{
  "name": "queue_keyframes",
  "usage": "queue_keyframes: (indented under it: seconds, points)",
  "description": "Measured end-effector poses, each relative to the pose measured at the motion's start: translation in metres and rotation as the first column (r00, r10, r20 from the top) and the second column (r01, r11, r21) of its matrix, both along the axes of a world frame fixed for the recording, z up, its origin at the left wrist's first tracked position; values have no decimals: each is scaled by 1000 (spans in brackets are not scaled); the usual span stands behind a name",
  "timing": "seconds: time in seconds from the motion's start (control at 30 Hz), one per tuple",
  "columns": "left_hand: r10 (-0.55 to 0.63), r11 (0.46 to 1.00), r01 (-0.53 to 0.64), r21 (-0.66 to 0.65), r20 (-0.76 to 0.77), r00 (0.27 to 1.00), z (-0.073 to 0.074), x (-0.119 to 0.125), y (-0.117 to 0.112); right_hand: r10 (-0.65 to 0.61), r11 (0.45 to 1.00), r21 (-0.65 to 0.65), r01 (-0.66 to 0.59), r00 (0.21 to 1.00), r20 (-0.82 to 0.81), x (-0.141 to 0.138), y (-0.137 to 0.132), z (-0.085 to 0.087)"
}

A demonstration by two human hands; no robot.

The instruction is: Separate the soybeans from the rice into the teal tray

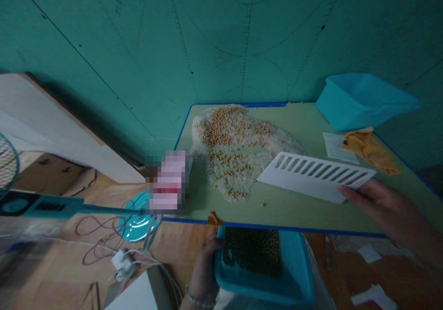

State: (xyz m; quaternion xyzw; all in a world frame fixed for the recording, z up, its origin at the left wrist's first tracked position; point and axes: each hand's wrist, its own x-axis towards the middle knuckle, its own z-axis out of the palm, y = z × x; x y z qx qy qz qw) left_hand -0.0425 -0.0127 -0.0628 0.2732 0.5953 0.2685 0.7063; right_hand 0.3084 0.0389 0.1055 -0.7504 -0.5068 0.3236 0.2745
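Note:
My left hand (204, 273) grips the left rim of a blue tub (294, 282) holding dark green beans (252, 251), just below the table's front edge. My right hand (384, 213) holds a white slotted plastic scraper (313, 175) by its right end, the blade lying flat over the table. To the scraper's left, a heap of white rice mixed with yellow beans (233, 148) is spread across the pale green tabletop (304, 208).
An empty-looking blue tub (363, 98) stands at the table's back right, with an orange cloth (370, 151) and a white paper (334, 146) beside it. A fan on a blue stand (44, 205), cables and a white adapter (121, 259) lie on the floor at left. Teal wall behind.

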Motion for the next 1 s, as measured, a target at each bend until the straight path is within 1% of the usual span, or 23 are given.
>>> queue_keyframes:
  seconds: [0.07, 0.13, 0.23, 0.47, 0.63, 0.83, 1.0]
  points:
    - [-20, 1000, 20, -14, -36, 999, 2, 1, 1, -2, 1000, -5, 3, 1000, 31, -6, 2, 6]
    - [-41, 999, 40, -22, -58, 997, 4, 1, 1, 3, 1000, -7, -3, 998, 57, -9, 3, 9]
    - [-54, 998, 53, -23, -72, 996, 6, 2, 0, 13, 1000, 2, -13, 998, 56, -8, 3, 7]
    - [-63, 998, 62, -24, -75, 995, 8, 2, -1, 41, 999, 22, -40, 999, -31, -1, -1, 0]
    - [-80, 996, 79, -32, -51, 995, 10, 4, 0, 26, 999, 30, -25, 1000, -16, -1, -2, 1]
    - [-75, 997, 74, -32, -54, 996, 11, 4, 1, 18, 1000, -21, -19, 999, -50, -9, -1, 3]
    - [-68, 997, 67, -23, -49, 996, 6, 2, 0, 62, 996, -69, -61, 998, 12, -8, -8, 1]
